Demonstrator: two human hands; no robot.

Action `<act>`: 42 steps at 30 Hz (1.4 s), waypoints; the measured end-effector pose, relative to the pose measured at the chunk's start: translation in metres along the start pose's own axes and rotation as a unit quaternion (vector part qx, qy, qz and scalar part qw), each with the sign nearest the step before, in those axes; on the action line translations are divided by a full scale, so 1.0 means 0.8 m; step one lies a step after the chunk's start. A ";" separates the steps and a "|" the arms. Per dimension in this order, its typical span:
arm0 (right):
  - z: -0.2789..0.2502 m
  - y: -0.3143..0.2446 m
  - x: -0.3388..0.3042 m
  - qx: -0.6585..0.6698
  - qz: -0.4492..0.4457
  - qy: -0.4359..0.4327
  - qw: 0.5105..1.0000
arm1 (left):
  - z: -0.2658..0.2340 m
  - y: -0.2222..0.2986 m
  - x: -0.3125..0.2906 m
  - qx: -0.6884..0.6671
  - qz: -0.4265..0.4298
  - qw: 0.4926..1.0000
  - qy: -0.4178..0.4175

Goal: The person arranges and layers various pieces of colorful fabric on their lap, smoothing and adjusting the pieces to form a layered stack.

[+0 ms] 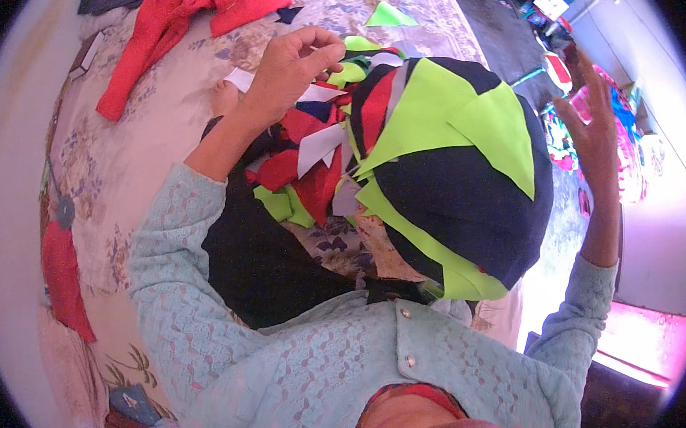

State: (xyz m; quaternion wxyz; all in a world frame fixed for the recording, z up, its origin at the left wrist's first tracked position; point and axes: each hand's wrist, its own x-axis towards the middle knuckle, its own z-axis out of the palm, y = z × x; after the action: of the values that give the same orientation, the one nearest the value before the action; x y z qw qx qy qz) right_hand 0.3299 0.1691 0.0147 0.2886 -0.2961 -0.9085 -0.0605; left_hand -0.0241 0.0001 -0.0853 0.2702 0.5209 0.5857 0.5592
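Note:
A large rounded patchwork piece [452, 182] in black, lime green, red and grey cloth bulges up in front of me, over my lap. Left of it lies a heap of fabric scraps [311, 149] in red, white, green and dark blue. Above that heap I hold up my left hand [300, 62], its fingers curled and the thumb close to the fingertips. Anything pinched there is too small to make out. My right hand [591, 117] is raised to the right of the patchwork, touching nothing I can see, with thumb and fingers apart.
I sit on a bed with a flowered sheet [167, 91]. A red garment [187, 26] lies at its far left, and a lime green scrap [390, 16] at the far side. Beyond the right edge, colourful cloth [620, 143] is piled near a pink-lit panel [646, 340].

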 end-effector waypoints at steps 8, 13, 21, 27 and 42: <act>0.034 -0.066 0.073 0.132 -0.202 -0.071 0.968 | -0.024 -0.033 0.008 -0.037 -0.063 0.994 0.083; 0.100 -0.052 0.017 0.173 -0.121 -0.287 0.935 | -0.033 -0.069 0.019 -0.004 -0.091 0.992 0.087; 0.095 -0.057 0.021 0.150 -0.117 -0.304 0.933 | -0.055 -0.158 0.059 0.272 -0.096 0.956 0.056; 0.093 -0.058 0.026 0.150 -0.115 -0.307 0.933 | -0.034 -0.245 0.123 0.450 -0.162 0.878 -0.018; 0.095 -0.059 0.028 0.163 -0.106 -0.309 0.931 | 0.059 -0.372 0.116 0.319 -0.324 0.891 -0.018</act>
State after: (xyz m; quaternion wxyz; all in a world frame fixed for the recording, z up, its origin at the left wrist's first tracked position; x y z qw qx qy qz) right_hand 0.2511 0.1629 -0.0324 0.0294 -0.1514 -0.9762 0.1526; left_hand -0.1021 0.1519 -0.3498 0.2663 0.3706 0.8636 0.2144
